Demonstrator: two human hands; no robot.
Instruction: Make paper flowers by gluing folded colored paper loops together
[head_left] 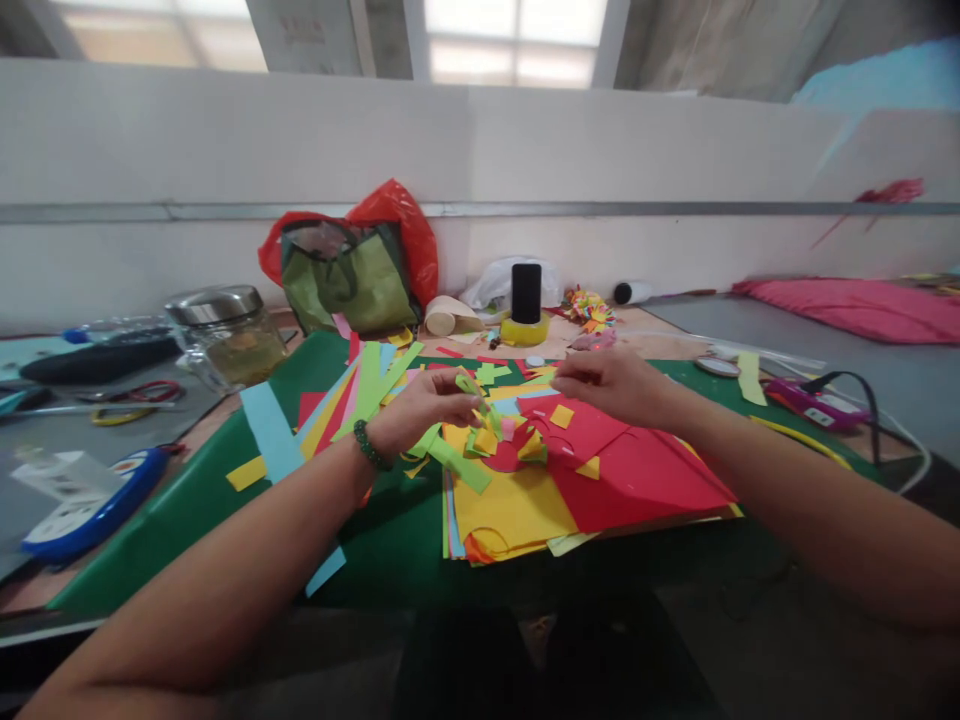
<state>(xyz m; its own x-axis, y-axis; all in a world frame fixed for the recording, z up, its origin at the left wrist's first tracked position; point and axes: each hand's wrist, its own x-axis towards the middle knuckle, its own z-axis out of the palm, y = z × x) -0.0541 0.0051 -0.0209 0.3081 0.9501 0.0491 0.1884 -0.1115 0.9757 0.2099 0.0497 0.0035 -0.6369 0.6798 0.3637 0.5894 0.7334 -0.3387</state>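
My left hand, with a green beaded bracelet on its wrist, pinches a small light-green paper piece over the work area. To its right, my right hand is raised with the fingers pressed together; what they hold, if anything, is too small to make out. Below both hands lie red paper sheets on top of yellow sheets. Small folded yellow and green paper pieces, with a pink one among them, are scattered between the hands. Under my left wrist, long green paper strips fan out beside blue, red and yellow ones.
A green mat covers the table. At the left stand a lidded glass jar and a blue-white power strip. Behind are a green bag, a phone on a yellow roll and a colourful paper cluster. A purple device lies right.
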